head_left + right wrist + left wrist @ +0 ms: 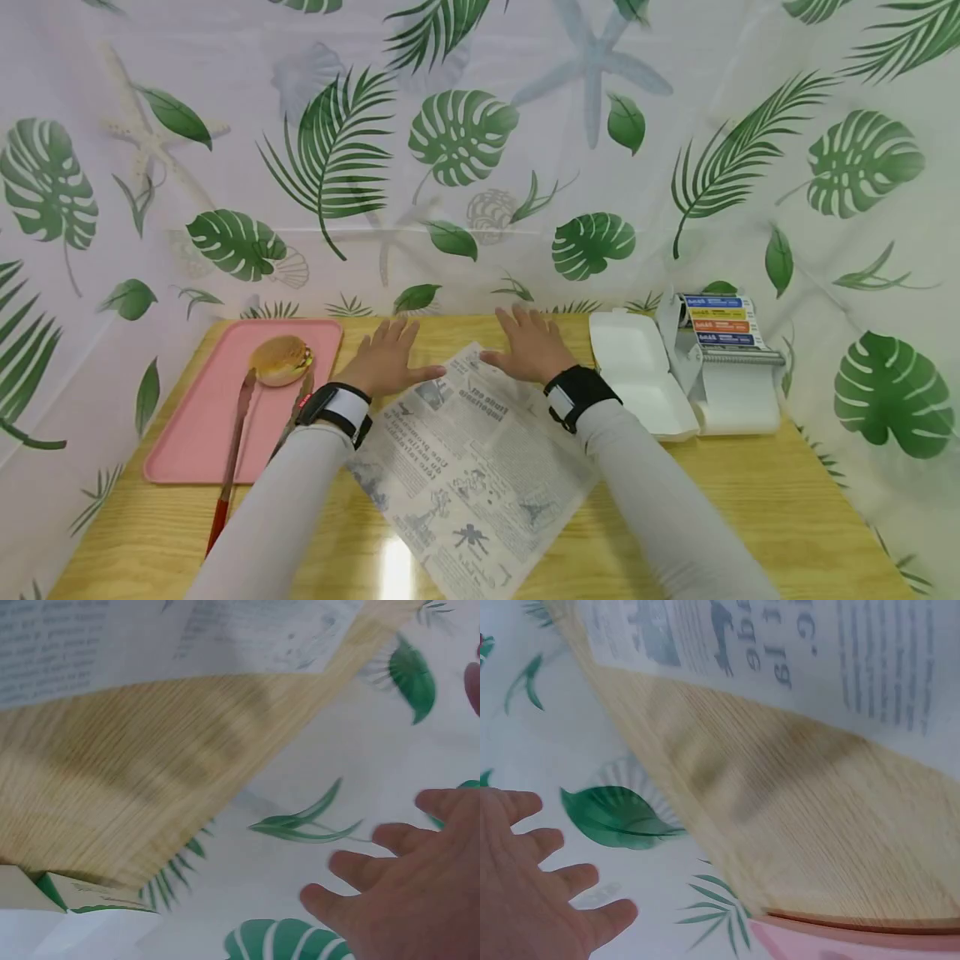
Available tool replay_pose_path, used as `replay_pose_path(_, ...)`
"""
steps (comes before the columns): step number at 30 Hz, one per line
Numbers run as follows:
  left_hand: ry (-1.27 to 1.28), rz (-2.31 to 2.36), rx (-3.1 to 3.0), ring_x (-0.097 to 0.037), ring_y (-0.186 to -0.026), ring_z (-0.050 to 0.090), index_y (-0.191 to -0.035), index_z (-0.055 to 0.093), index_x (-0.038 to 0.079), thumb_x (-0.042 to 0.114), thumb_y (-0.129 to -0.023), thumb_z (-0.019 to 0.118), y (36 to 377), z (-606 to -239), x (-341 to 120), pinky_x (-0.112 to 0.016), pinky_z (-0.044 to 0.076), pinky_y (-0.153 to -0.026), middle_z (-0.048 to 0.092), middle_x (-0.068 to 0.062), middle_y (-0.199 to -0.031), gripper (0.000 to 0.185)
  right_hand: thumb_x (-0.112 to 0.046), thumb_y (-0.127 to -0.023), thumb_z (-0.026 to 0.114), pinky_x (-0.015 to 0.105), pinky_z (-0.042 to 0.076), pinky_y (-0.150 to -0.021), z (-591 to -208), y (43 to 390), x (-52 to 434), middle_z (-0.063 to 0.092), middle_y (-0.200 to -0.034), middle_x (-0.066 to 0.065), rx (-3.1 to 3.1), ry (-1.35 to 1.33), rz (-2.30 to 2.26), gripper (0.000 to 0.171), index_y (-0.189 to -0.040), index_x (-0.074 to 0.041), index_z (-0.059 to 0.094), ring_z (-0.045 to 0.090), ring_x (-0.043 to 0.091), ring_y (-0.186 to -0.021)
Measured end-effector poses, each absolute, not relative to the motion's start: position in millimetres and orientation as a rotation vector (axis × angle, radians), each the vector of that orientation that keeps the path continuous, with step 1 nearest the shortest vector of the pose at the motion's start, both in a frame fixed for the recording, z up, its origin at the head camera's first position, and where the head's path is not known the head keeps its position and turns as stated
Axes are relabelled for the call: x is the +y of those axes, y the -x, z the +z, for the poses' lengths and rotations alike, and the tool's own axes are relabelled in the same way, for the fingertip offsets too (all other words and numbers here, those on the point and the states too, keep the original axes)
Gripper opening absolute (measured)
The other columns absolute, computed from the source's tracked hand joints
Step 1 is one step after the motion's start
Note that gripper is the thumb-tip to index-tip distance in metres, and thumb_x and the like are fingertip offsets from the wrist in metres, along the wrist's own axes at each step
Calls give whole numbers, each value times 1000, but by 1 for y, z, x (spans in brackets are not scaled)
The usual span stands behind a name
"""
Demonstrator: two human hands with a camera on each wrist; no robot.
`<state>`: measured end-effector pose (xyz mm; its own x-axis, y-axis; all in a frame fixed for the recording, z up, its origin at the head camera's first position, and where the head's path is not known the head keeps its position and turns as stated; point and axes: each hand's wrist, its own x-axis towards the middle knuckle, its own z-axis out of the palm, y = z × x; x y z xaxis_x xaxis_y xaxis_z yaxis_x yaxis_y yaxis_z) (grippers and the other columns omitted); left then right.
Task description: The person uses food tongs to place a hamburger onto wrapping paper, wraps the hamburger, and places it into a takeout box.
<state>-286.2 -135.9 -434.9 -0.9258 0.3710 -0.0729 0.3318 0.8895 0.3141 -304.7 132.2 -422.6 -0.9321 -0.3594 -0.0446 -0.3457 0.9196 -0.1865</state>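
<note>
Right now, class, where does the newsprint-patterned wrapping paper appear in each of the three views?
Head: newsprint-patterned wrapping paper lies at centre, on the wooden table.
Left wrist: along the top edge.
Right wrist: across the top left.
Shared landmark: the wooden table, beneath the paper in every view.
</note>
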Motion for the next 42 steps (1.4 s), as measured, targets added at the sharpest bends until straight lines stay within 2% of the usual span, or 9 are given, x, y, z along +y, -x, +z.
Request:
replay_pose_path(6, -704, 416, 2856, -43, -149, 23, -159, 30, 2, 64, -93, 61, 235, -443, -134, -58, 29, -116, 23, -22, -164, 95, -48, -101, 60, 62, 28, -114, -426, 259, 143, 26, -161, 26, 2844, 638, -285, 77, -158, -5, 33, 28, 46, -147)
replay_pose_path(9, -736, 381, 2817, -45, -147, 28, -156, 36, 1, 62, -92, 64, 206, -454, -136, -58, 31, -114, 28, -23, -162, 93, -46, -100, 62, 62, 29, -114, -432, 241, 151, 29, -160, 26, 2772, 682, -257, 75, -157, -5, 36, 30, 47, -146)
replay_pose_path(14, -719, 389, 2793, -45, -145, 32, -153, 43, 4, 60, -91, 67, 174, -474, -141, -60, 32, -113, 34, -22, -159, 88, -45, -98, 66, 62, 31, -113, -444, 228, 159, 31, -160, 25, 2717, 755, -221, 75, -155, -5, 39, 28, 48, -146)
replay_pose_path(19, -678, 420, 2774, -44, -147, 28, -154, 42, 6, 62, -89, 67, 154, -483, -137, -64, 28, -113, 33, -19, -161, 89, -41, -96, 69, 60, 30, -114, -461, 222, 162, 31, -160, 25, 2681, 752, -245, 74, -154, -4, 41, 25, 50, -146)
replay_pose_path(27, -646, 398, 2772, -46, -148, 23, -154, 41, 6, 62, -84, 74, 148, -482, -137, -67, 27, -112, 31, -20, -162, 96, -43, -97, 67, 61, 29, -114, -472, 213, 160, 31, -159, 27, 2692, 765, -206, 72, -153, -3, 43, 26, 51, -145)
replay_pose_path(42, -634, 242, 2706, -51, -147, 23, -155, 41, 7, 57, -79, 80, 178, -464, -124, -70, 31, -109, 28, -19, -163, 100, -48, -94, 70, 61, 40, -106, -467, 179, 163, 40, -154, 25, 2757, 613, -154, 72, -149, -6, 50, 36, 51, -140)
